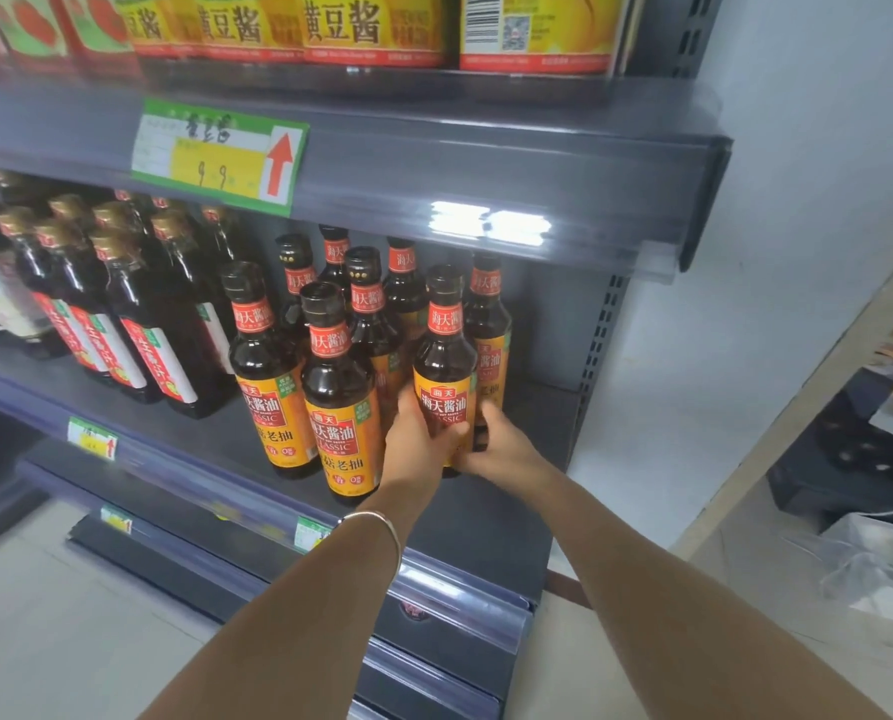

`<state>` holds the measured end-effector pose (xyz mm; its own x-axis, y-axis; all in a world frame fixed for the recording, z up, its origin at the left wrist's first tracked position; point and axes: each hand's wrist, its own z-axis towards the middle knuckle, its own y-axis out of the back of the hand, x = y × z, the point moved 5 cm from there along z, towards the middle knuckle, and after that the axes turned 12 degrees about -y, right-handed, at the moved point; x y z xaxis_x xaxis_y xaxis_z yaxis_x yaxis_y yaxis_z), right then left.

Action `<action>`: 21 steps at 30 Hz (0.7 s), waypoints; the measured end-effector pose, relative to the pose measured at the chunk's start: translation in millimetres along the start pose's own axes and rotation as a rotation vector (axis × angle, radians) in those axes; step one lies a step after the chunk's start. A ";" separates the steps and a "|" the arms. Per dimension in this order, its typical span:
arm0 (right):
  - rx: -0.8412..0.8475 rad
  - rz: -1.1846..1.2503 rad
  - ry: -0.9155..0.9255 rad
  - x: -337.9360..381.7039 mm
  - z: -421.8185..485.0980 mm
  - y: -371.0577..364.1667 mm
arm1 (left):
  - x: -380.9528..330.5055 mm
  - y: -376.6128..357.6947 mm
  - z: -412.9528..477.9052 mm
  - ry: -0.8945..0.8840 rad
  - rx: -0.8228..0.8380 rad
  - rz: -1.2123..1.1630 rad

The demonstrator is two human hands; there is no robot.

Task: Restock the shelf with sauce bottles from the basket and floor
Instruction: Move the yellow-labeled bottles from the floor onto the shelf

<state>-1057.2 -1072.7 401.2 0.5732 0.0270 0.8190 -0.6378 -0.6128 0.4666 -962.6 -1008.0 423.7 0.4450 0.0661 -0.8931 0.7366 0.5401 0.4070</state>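
Both hands met around one soy sauce bottle.
Left hand (417, 443) and right hand (496, 444) wrapped their fingers around the sauce bottle (444, 366), upright, cap up, on the shelf (486, 511) among matching bottles (340, 397).

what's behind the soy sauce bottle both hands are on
Behind the held bottle, gripped by the left hand and right hand, stands another orange-label bottle. More of them line up further left. The held bottle hides that one's lower label and base.

White wall (797, 148) right, pale floor (44, 641) below
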 end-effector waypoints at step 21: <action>-0.270 -0.154 -0.062 3.5 -17.2 -2.1 | -5.6 2.4 -15.3 0.008 0.181 0.157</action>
<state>-1062.7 -1057.8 408.8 0.6987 0.0502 0.7137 -0.6496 -0.3734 0.6623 -971.2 -994.2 426.8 0.5579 0.1443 -0.8173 0.7383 0.3634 0.5682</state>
